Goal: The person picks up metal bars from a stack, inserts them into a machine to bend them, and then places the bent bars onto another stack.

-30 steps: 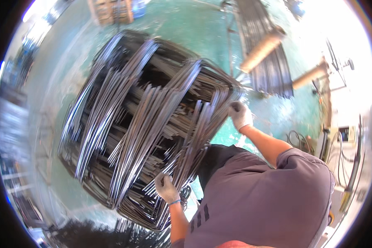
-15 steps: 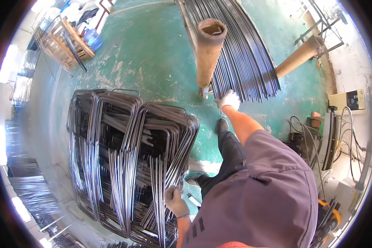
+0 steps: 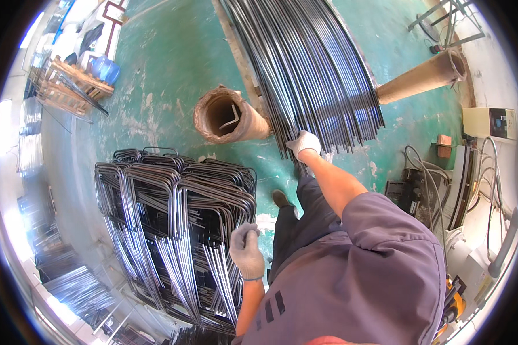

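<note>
My right hand (image 3: 303,145), in a white glove, reaches forward to the near ends of long straight metal tubes (image 3: 305,63). Its fingers are closed over a tube end at the left part of the row; the glove hides the exact grip. My left hand (image 3: 247,251), also gloved, hangs in front of my body with its fingers curled in and nothing visible in them. Just left of it stands a stack of bent metal tube frames (image 3: 178,230), dark and shiny, with rounded corners.
Thick brown cardboard tubes flank the straight tubes: one on the left (image 3: 231,115), one on the right (image 3: 423,76). Along the right wall are a beige control box (image 3: 489,123) and looped cables (image 3: 429,172). A wooden pallet (image 3: 69,86) and blue water jug (image 3: 105,70) stand far left.
My view has shifted forward, so the straight tubes look nearer. My right hand has moved left along the tube ends and closed. My left hand has risen a little.
</note>
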Demonstrator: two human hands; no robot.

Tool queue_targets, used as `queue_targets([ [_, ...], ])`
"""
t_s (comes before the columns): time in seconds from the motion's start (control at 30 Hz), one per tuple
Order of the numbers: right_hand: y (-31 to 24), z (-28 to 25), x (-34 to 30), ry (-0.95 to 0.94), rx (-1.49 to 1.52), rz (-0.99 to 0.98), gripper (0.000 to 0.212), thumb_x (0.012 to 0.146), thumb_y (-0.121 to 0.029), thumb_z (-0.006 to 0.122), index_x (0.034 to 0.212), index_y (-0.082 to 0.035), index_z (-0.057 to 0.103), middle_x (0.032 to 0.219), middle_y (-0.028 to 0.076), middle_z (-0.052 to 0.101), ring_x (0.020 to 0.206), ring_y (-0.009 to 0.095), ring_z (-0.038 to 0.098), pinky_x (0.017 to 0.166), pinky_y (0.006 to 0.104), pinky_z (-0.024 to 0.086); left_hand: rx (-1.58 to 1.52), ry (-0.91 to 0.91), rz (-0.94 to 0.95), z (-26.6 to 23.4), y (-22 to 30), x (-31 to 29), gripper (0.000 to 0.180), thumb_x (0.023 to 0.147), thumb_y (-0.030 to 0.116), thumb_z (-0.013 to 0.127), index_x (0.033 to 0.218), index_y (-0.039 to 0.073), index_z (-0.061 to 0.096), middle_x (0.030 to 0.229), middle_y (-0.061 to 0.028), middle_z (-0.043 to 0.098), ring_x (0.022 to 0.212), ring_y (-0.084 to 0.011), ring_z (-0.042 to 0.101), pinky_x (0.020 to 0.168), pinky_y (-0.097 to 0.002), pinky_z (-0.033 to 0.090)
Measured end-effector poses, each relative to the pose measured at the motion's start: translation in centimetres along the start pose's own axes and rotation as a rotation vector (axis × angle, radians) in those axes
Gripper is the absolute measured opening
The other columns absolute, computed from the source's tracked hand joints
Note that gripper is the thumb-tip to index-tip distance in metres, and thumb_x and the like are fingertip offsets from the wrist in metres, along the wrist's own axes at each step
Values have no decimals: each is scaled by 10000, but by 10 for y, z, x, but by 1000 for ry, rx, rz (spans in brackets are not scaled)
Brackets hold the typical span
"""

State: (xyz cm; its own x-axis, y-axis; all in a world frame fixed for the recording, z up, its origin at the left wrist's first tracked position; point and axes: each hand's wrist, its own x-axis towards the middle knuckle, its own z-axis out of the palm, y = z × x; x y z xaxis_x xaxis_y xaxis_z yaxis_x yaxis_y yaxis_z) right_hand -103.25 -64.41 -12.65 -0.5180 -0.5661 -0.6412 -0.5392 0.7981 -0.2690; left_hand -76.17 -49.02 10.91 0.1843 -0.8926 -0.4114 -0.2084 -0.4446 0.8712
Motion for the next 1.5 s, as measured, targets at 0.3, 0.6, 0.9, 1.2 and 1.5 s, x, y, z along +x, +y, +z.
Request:
queue_targets([
  [0.3, 21, -54, -5, -122, 152, -123, 736, 827, -574, 825, 1178, 67, 739, 1204, 265, 738, 1193, 336, 709, 1024, 409, 540, 106, -279, 93, 27, 4, 31, 193, 987, -5, 607, 1165, -51, 664, 1054, -109, 735, 957, -155, 694, 877, -281, 545],
  [0.6, 50, -92, -7, -375, 696, -76, 545, 930, -460, 797, 1093, 53, 710, 893, 122, 743, 742, 258, 704, 702, 415, 558, 35, -346, 36, 65, 0, 29, 218, 983, 6, 612, 1186, -65, 653, 1068, -116, 740, 969, -164, 698, 888, -299, 552],
  [0.9, 132, -159, -129, -127, 317, -65, 611, 1005, -522, 630, 849, 66, 687, 637, 150, 598, 596, 280, 601, 656, 472, 507, -52, -624, -148, 135, 8, 57, 222, 1016, 99, 631, 1189, -35, 663, 1034, -123, 741, 877, -177, 713, 797, -316, 590],
  [1.2, 355, -43, -458, 158, 516, 249, 446, 913, -457, 775, 838, -29, 676, 712, 214, 663, 689, 362, 683, 666, 462, 518, -457, -1027, -571, 260, -4, 106, 339, 1102, 326, 532, 1113, 10, 654, 1020, -161, 720, 888, -329, 692, 832, -502, 563],
  [1.5, 443, 72, -627, 446, -48, 615, 124, 827, -203, 722, 802, -112, 641, 750, 173, 688, 748, 401, 694, 697, 522, 539, -389, -973, -836, 237, -27, -15, 131, 960, -35, 546, 1050, 42, 602, 932, -146, 644, 893, -340, 650, 960, -567, 543],
])
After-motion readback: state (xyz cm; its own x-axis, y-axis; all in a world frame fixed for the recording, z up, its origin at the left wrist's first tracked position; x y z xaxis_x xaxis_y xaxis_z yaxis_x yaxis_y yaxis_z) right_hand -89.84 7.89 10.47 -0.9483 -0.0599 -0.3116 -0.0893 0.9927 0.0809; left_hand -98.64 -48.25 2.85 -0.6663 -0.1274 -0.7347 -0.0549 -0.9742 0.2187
